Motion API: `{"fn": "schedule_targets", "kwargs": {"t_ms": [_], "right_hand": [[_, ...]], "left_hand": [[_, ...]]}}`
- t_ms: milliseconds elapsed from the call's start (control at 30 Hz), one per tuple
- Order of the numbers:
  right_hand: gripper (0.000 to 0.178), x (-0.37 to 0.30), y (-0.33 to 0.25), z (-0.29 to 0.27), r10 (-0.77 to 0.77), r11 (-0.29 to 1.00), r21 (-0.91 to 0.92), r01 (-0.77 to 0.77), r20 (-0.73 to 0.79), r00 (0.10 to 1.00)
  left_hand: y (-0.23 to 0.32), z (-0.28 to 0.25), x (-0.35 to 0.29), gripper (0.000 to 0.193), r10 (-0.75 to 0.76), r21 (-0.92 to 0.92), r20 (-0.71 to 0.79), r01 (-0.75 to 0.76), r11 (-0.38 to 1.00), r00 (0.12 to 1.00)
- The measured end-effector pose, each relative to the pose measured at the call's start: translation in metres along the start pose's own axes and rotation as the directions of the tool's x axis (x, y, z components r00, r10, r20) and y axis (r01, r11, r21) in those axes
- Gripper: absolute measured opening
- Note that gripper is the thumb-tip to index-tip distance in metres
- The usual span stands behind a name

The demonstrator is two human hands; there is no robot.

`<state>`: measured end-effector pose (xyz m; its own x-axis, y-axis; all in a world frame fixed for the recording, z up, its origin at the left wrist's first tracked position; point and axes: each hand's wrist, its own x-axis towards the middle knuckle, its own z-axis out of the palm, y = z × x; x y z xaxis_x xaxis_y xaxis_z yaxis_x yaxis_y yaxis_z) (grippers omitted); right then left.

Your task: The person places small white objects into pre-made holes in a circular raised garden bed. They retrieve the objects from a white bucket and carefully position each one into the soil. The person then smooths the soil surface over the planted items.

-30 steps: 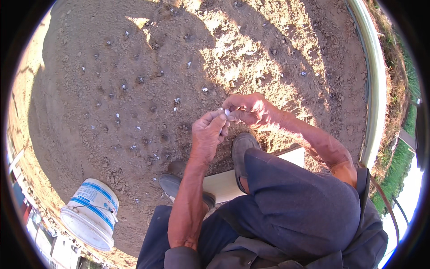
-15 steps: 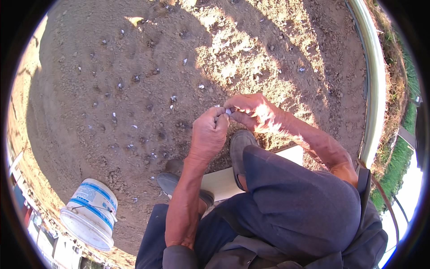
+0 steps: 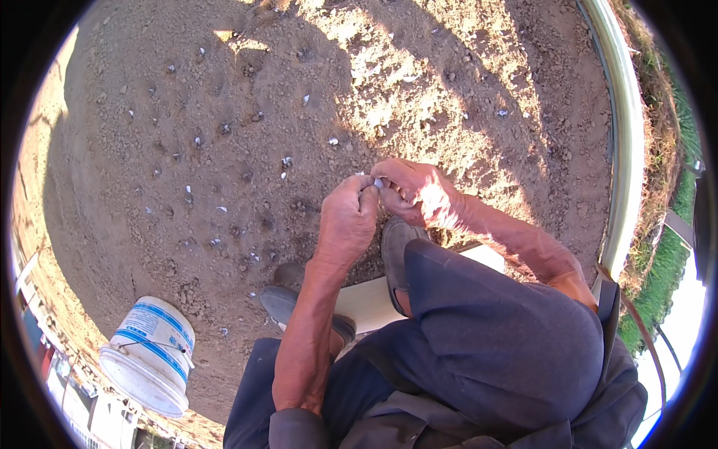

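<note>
My left hand [image 3: 348,217] and my right hand [image 3: 419,191] meet fingertip to fingertip above the bare soil, in front of my knees. Between them is a small white piece [image 3: 378,182], clove-like in shape, pinched by the fingers of both hands. The fingers partly cover it, so its exact kind is hard to make out. Sunlight falls on the back of the right hand, while the left one is in shade. Below the hands my right shoe [image 3: 401,243] rests on the ground.
Several small white bits, one of them a white fleck [image 3: 333,141], dot the shaded soil [image 3: 202,97]. A white bucket [image 3: 158,337] with blue bands stands at the lower left. A pale board [image 3: 366,305] lies under my legs. Along the right curves a pale raised edge [image 3: 627,135], with grass beyond.
The right hand's fingers have shifted and curled slightly around the white piece, and the hand has moved a little left. The left hand stays nearly where it was.
</note>
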<state>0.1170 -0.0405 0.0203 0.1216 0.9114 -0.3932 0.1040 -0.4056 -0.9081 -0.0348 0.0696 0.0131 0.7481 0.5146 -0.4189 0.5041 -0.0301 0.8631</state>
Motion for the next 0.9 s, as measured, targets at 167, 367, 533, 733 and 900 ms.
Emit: {"fn": "schedule_targets", "kwargs": {"t_ms": [167,367,533,733,900], "right_hand": [[0.022,-0.001,0.005,0.006,-0.2,0.963,-0.217,0.163,-0.164,0.966],[0.024,0.001,0.006,0.014,-0.237,0.958,-0.219,0.184,-0.246,0.94],[0.021,0.0,0.007,0.012,-0.275,0.932,-0.305,0.195,-0.249,0.929],[0.019,0.003,0.009,0.014,-0.209,0.94,-0.316,0.132,-0.226,0.951],[0.018,0.003,0.013,0.016,-0.166,0.952,-0.291,0.098,-0.219,0.962]], "left_hand": [[0.003,0.0,0.001,0.022,0.04,0.086,-0.006,-0.04,0.996,0.999],[-0.003,0.002,-0.002,0.021,-0.104,-0.133,0.037,0.108,0.985,0.994],[0.0,-0.004,-0.002,0.021,-0.083,-0.083,0.1,0.091,0.992,0.992],[-0.006,-0.003,-0.003,0.021,0.031,0.055,0.054,-0.034,0.998,0.998],[-0.008,-0.005,-0.003,0.02,-0.047,0.02,0.11,0.046,0.999,0.993]]}}
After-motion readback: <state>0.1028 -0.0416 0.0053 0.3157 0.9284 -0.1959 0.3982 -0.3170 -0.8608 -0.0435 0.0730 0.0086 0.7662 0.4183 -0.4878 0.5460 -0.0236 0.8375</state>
